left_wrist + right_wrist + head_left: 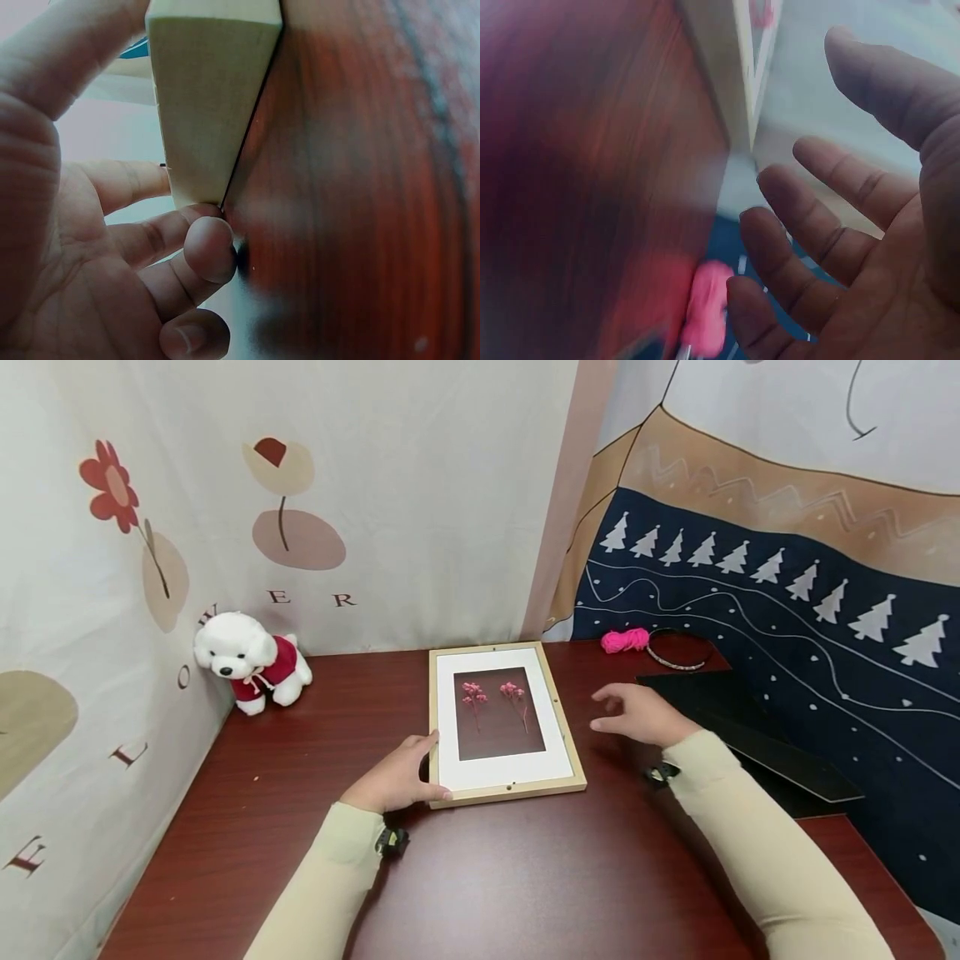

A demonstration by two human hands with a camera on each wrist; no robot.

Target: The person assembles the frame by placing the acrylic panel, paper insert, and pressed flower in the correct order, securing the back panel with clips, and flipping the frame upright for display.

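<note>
Cream cloth sleeves come nearest; the left hand grips a flat, pale-wood picture frame showing pink flowers, on the red-brown wooden table. Left wrist: fingers hug its corner; gentle squeezing should steady it. Right wrist: the right hand is wide, holding nothing.

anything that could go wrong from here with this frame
Two possible risks:
1. Only the left hand holds the frame, at its near-left corner, while the right hand is apart from it; lifting now might tilt it.
2. The right sleeve is close to the black board, so a careless arm movement might knock it.
</note>
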